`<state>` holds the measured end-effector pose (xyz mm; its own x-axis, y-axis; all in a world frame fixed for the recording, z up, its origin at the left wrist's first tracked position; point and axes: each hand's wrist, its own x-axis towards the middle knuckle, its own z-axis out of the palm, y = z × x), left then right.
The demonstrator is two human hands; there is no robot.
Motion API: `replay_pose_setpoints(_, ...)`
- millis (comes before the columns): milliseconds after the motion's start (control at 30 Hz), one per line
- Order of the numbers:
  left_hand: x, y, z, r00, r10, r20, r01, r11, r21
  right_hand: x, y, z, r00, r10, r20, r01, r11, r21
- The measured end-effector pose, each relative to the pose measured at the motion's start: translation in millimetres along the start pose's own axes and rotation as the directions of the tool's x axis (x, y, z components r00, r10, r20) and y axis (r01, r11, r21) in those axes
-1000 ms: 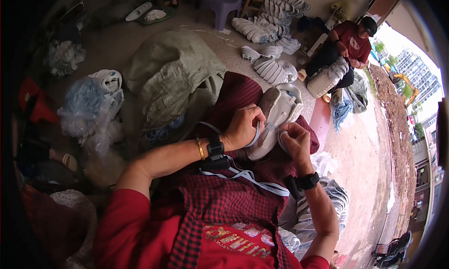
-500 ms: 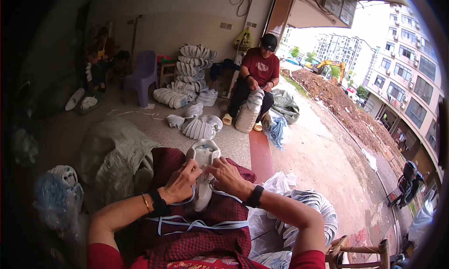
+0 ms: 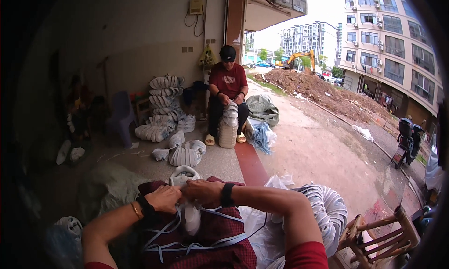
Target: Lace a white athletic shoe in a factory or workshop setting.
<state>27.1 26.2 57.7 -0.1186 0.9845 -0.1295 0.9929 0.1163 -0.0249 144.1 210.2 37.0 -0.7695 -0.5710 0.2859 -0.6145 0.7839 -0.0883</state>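
Observation:
A white shoe (image 3: 191, 220) lies along my lap, its heel opening pointing away from me and its toe toward me. Both hands meet over its lacing. My left hand (image 3: 164, 198) is closed, with fingers pinched at the left edge of the eyelets. From the other side, my right hand (image 3: 204, 193) bends its closed fingers over the tongue. Light blue shoelace (image 3: 206, 244) runs from under the hands and trails in loops across the dark red checked apron (image 3: 224, 224). The fingertips and the bit of lace between them are mostly hidden.
A large ring of nested white shoe pieces (image 3: 322, 208) sits on plastic at my right, beside a bamboo stool (image 3: 381, 236). Ahead, a seated person (image 3: 228, 82) handles a stack of shoe pieces (image 3: 228, 129). More stacks (image 3: 164, 100) stand by the wall. A sack (image 3: 112, 194) lies left.
The view has swung right and up, so the scene sits farther left and my hands lower. My hands have drawn together over the shoe, the right one now lying across it.

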Motion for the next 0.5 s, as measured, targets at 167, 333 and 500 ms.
replay_pose_setpoints(167, 6, -18, -5, 0.99, 0.039, 0.138, -0.025, 0.995, -0.097, 19, 2, -3, 0.968, 0.16, 0.194, -0.17, 0.985, 0.037)
replay_pose_setpoints(333, 1, -14, 7, 0.986, 0.153, -0.061, -0.157, 0.984, -0.08, 4, 11, 16, 0.993, 0.118, 0.014, -0.119, 0.986, 0.116)
replay_pose_setpoints(500, -3, -10, 12, 0.979, 0.173, -0.105, -0.183, 0.979, -0.094, -8, 11, 21, 0.994, 0.104, -0.04, -0.102, 0.993, 0.06)
